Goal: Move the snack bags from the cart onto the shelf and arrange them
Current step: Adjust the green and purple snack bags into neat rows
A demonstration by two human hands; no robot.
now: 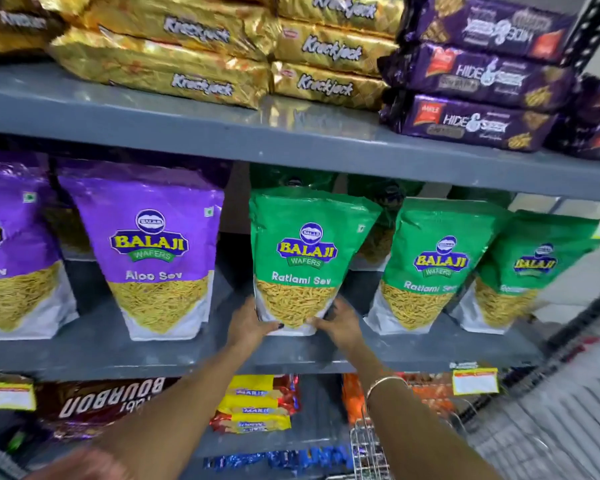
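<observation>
Outstretched forearms; both hands' fingers [278, 326] clasp green bag [305, 258] upright.

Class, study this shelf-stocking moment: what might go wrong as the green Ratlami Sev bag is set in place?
1. The held green bag is gripped only at its base by the left hand and right hand; it might topple forward on release.
2. It stands near the shelf's front edge.
3. It may nudge the leaning neighbouring green bag.

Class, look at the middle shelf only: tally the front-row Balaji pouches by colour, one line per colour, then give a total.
Purple Aloo Sev pouches: 2 (one cut off at the left edge)
Green Ratlami Sev pouches: 3, one gripped by both hands
Total: 5
</observation>
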